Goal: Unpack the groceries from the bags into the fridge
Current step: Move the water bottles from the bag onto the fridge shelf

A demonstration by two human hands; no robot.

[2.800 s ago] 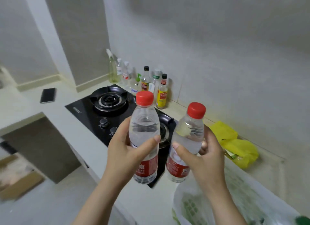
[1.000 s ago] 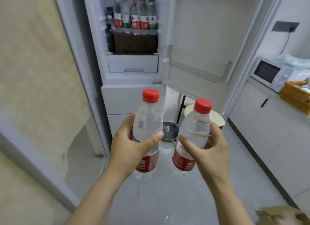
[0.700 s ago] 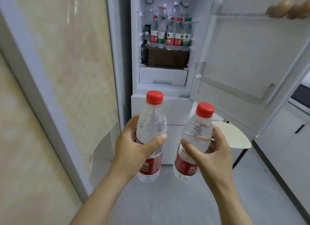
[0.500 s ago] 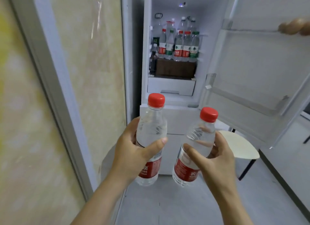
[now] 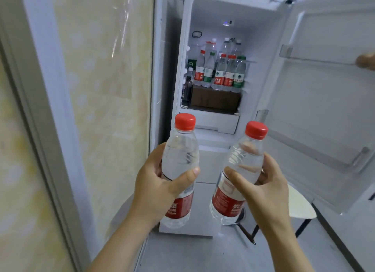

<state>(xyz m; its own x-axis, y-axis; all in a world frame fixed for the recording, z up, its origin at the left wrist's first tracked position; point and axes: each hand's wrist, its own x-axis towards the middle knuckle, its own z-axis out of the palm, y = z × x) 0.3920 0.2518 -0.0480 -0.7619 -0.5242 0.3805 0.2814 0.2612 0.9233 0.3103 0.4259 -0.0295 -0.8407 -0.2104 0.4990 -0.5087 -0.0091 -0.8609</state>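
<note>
while fridge (image 5: 215, 13) stands open at 12 o'clock, left hand (image 5: 157, 190) curls round left bottle (image 5: 180, 158), upright; right hand (image 5: 265, 192) curls round right bottle (image 5: 244, 162), tipped toward 1 o'clock.

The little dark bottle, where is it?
In the head view, the small dark brown bottle stands inside the open white fridge, just left of the brown box.
</note>
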